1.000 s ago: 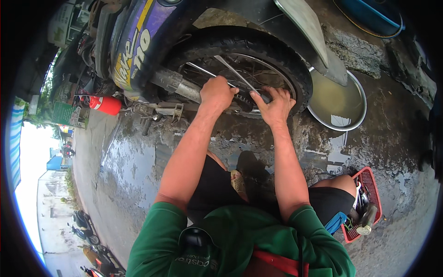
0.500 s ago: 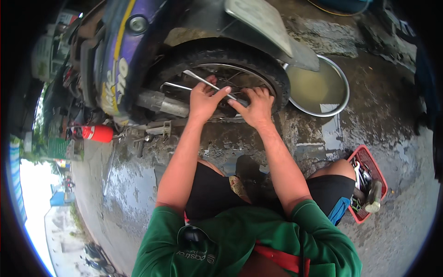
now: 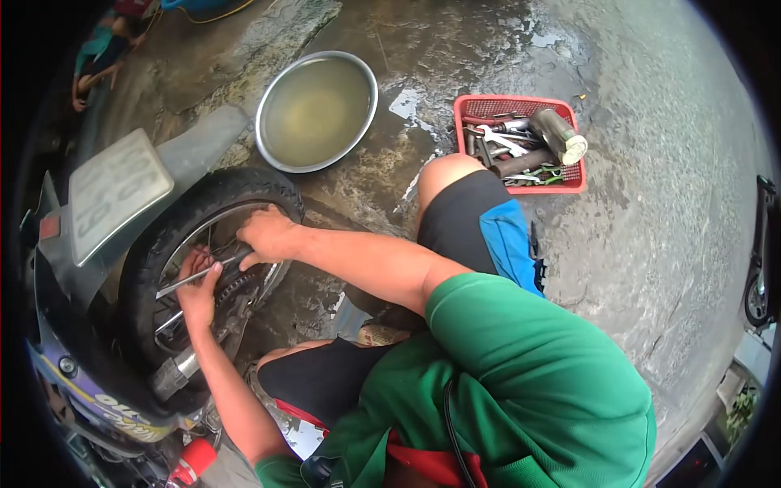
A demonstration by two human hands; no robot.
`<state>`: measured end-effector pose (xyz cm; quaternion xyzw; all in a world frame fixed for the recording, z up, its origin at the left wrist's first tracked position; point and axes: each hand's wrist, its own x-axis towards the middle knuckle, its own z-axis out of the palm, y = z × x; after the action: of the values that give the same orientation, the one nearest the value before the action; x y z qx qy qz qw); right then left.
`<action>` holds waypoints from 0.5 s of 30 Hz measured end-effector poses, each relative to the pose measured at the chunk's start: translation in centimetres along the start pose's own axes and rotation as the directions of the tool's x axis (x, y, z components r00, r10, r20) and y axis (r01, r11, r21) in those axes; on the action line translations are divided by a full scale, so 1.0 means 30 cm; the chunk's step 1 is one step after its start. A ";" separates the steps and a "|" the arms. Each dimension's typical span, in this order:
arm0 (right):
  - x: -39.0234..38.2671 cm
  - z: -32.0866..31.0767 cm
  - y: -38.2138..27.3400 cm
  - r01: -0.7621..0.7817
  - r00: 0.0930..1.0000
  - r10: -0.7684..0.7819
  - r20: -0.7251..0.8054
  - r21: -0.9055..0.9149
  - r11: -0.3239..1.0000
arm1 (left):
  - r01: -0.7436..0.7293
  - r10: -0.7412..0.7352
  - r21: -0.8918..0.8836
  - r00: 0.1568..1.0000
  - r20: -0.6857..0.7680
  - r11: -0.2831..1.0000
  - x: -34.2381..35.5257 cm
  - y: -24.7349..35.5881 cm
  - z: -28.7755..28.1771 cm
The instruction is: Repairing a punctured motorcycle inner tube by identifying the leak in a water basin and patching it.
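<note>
The motorbike's rear wheel, with its black tyre [image 3: 146, 244], is at the left. My left hand [image 3: 198, 297] is closed around a shiny metal tyre lever [image 3: 189, 280] lying across the spokes. At the lever's other end, my right hand [image 3: 270, 233] is closed with its thumb against the bar and its fingers bent inside the rim; some fingertips are hidden. A second metal lever [image 3: 168, 323] sticks out below the left hand, against the wheel. Beneath the hands are the chain and sprocket [image 3: 237, 285], partly covered.
A metal basin [image 3: 259, 134] of murky water stands beyond the wheel. Right of it, a red plastic basket [image 3: 525, 189] holds wrenches, other tools and a metal can [image 3: 557, 134]. The licence plate [image 3: 120, 195] overhangs the tyre. Another person [image 3: 106, 49] is at the far left. The concrete is wet.
My view has swung to the right, so the wheel now sits at the left and the whole tool basket shows. Both hands stay at the lever on the wheel.
</note>
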<state>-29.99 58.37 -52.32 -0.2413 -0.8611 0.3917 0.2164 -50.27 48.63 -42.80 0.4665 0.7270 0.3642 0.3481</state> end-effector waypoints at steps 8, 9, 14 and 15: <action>-0.177 -0.639 0.100 0.061 0.862 0.072 0.501 -0.244 0.968 | -0.002 0.005 0.046 0.998 -0.069 0.999 -0.048 -0.005 -0.025; -0.226 -0.728 0.231 -0.117 0.876 0.250 0.412 -0.320 0.940 | 0.002 0.002 0.050 0.997 -0.081 0.999 -0.049 0.003 -0.034; -0.828 -0.956 0.984 -0.753 0.600 0.744 -0.295 -0.522 0.400 | 0.027 -0.028 -0.026 0.999 -0.036 0.999 0.003 0.013 0.033; -0.909 -0.899 1.023 -0.726 0.616 0.723 -0.312 -0.580 0.369 | 0.036 -0.037 -0.020 0.998 -0.047 0.999 -0.003 0.008 0.028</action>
<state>14.26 75.48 -65.08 -0.6538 -0.7440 0.1152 -0.0754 -49.43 48.78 -43.01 0.4409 0.7400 0.3758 0.3417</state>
